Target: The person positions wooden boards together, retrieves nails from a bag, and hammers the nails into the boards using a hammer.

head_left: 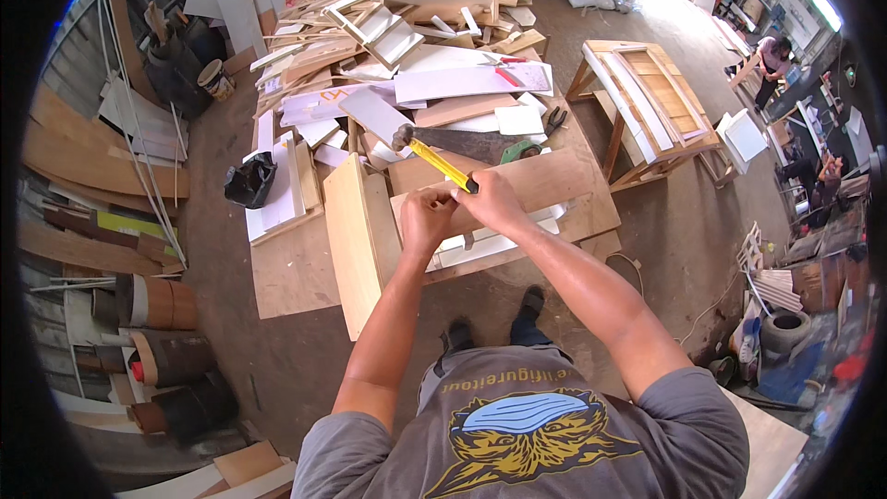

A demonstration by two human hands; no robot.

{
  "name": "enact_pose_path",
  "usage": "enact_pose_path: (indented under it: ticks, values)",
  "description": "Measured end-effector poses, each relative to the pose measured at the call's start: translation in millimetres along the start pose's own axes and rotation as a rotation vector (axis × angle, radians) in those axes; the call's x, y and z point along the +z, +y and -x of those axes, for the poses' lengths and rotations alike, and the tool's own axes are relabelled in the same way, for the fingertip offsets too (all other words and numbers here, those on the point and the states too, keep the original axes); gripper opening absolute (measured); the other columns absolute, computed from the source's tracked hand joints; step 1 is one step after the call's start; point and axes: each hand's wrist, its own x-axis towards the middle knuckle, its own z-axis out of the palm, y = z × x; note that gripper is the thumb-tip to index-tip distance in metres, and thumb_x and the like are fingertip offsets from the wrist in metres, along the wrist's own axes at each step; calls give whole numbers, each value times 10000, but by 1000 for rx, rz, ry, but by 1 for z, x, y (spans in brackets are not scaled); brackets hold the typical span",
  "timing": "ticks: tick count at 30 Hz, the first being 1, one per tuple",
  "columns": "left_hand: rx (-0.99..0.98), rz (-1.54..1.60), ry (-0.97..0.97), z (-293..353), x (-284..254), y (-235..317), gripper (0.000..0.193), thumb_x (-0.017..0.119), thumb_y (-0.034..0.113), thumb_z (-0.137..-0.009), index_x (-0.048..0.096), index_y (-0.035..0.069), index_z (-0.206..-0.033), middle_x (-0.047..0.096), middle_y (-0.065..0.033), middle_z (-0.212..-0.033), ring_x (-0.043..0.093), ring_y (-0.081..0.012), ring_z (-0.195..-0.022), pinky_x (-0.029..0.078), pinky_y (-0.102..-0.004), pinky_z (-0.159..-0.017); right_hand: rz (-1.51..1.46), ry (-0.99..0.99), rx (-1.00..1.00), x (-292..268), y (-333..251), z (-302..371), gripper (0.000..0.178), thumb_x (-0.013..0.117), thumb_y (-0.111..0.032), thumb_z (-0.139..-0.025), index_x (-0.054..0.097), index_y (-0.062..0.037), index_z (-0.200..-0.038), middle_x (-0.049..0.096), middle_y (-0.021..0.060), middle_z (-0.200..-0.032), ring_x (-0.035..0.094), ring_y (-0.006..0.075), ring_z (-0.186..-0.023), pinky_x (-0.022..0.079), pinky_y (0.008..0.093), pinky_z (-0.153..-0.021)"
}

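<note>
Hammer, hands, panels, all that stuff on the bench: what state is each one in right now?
Hammer: raised, head up to the left, gripped by its yellow handle.
Right hand: closed around the hammer handle.
Left hand: fingers pinched together on the wooden panel.
Handsaw: lying flat, unused.
Pliers: lying on the bench.
Offcut pile: loose and jumbled.
Wooden frame: resting on a stand beside the bench.

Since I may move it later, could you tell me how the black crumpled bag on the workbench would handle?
The black crumpled bag looks floppy: it sags in folds. Probably light, it slumps over white boards. It seems unlikely to roll.
</note>
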Motion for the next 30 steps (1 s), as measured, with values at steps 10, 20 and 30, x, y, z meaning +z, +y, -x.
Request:
enact_pose_path:
  ticks: [10,20,30]
  values:
    - [65,-87,56,-24,8,-24,196,878,238,-845,874,93,-977,815,-85,-931,701,-273,-854,563,-405,-819,-238,81,-21,-7,61,-26,351,776,-297,-978,612,5,-907,578,79,-685,584,193,-662,456,429,-622]
    - [-138,-83,-2,-26,12,-30,200,878,264,-850,885,139,-1006,822,-45,-969,661,-293,-924,546,-411,-875,-300,2,14,-15,56,-24,380,765,-324,-963,635,33,-979,575,73,-708,558,168,-685,460,408,-638]
    - [-120,-155,-6,-31,16,-28,225,867,323,-863,887,168,-1024,824,-34,-982,672,-292,-942,549,-414,-903,-330,-15,74,-7,68,-32,356,780,-306,-951,681,34,-983,604,61,-703,586,161,-676,478,391,-642]
